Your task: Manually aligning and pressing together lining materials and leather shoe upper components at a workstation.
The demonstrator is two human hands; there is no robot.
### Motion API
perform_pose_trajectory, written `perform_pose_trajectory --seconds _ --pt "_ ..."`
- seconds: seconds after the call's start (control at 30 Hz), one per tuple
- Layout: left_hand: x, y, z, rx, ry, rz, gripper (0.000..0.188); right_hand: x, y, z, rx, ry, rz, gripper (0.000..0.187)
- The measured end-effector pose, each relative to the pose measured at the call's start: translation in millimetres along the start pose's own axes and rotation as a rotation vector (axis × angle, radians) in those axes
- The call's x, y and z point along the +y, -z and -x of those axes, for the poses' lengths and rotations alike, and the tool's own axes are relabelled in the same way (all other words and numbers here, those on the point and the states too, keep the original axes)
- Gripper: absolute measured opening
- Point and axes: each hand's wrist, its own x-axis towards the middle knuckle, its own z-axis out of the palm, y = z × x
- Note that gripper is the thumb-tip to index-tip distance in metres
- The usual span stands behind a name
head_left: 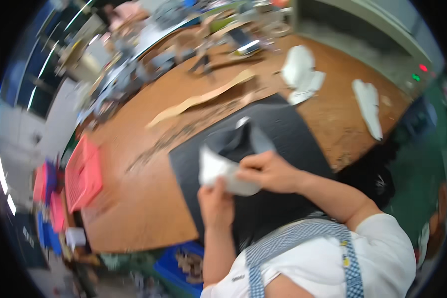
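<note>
Above a black mat, a bent white piece with a grey lining, shaped like a shoe upper, is held between my two hands. My left hand grips its lower left edge, the thumb lying against the white face. At its right side my right hand pinches the edge with curled fingers. The grey and dark inner side stands up behind the white face, and blur hides the finer detail.
White cut pieces lie beyond the mat, and another white piece lies farther right. A long tan strip stretches across the brown table. A pink basket is at the left edge; a blue bin stands below the front edge.
</note>
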Motion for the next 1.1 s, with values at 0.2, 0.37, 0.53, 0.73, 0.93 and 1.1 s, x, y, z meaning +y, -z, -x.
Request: perform_pose_trajectory --seconds 0.2,0.37,0.53,0.73,0.93,1.1 --pt "41.6 23.8 44.9 -0.098 -0.302 -0.004 0.029 -11.3 19.9 -27.2 0.424 0.251 0.016 0.021" --pt "43.8 -0.6 16.8 -0.551 -0.091 0.073 0.040 40.4 22.7 -12.0 -0.321 -0.002 -0.650 0.071" --pt "19.8 165.9 -17.0 -0.769 0.272 0.345 0.042 9.5 -15.1 2.6 -0.942 0.060 -0.821 0.068" --pt "93.8 2.7 22.5 -0.263 0.047 -0.502 0.027 1.8 58.5 13.6 -0.552 -0.150 -0.642 0.023" --pt "88.5 36.4 18.7 0.433 -0.527 -1.629 0.059 24.3 41.6 -56.7 0.340 0.227 0.634 0.028" --pt "95.3 26.9 13.8 0.403 -1.205 -1.521 0.069 24.0 35.1 -139.9 0.027 0.021 0.059 0.022"
